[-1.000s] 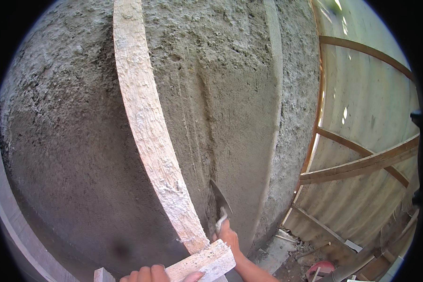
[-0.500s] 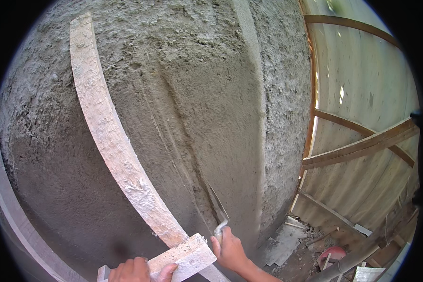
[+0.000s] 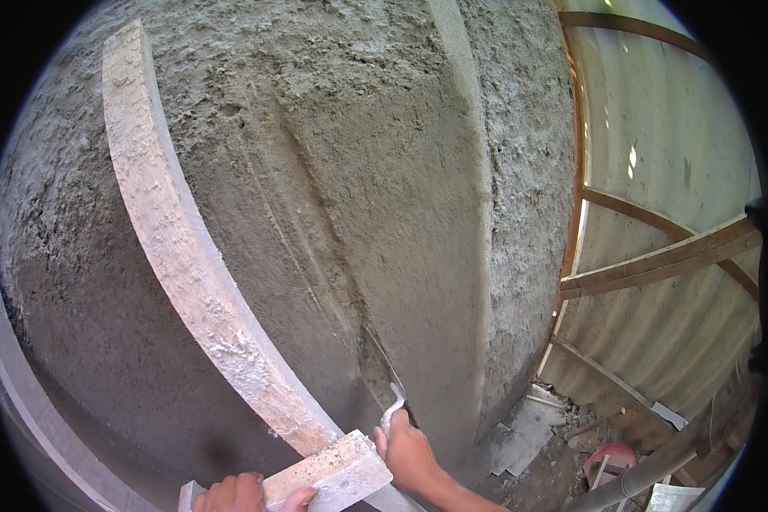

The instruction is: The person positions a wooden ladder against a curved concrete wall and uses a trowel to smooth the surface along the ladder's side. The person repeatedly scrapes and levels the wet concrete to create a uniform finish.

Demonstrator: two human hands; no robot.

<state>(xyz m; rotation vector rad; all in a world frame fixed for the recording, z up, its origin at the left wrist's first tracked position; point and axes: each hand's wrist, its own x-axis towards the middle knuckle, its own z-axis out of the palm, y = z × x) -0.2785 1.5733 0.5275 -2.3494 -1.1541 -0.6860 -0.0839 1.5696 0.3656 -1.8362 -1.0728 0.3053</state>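
Observation:
My right hand [image 3: 411, 456] grips the handle of a trowel [image 3: 395, 394], its thin blade edge-on against the plastered wall [image 3: 418, 222] at the lower end of a groove [image 3: 320, 200]. At the bottom, my left hand [image 3: 239, 493] is wrapped round a short wooden block [image 3: 333, 474] crusted with dried mortar. Fingers lie over its far side and the thumb over the near side. Just beyond the block, a long mortar-spattered board [image 3: 192, 247] slants up leftward in front of the wall. How block and board are joined cannot be made out.
Corrugated sheets on a wooden frame [image 3: 657, 256] close off the right side. Below them lie rubble, a flat grey slab [image 3: 520, 439], a reddish basin [image 3: 610, 461] and a slanting pole [image 3: 640, 474]. Another plank [image 3: 38, 418] runs along the left rim.
My right hand and the trowel have shifted slightly; the blade now sits more edge-on to the wall. My left hand keeps its grip on the block. The whole view has turned a little.

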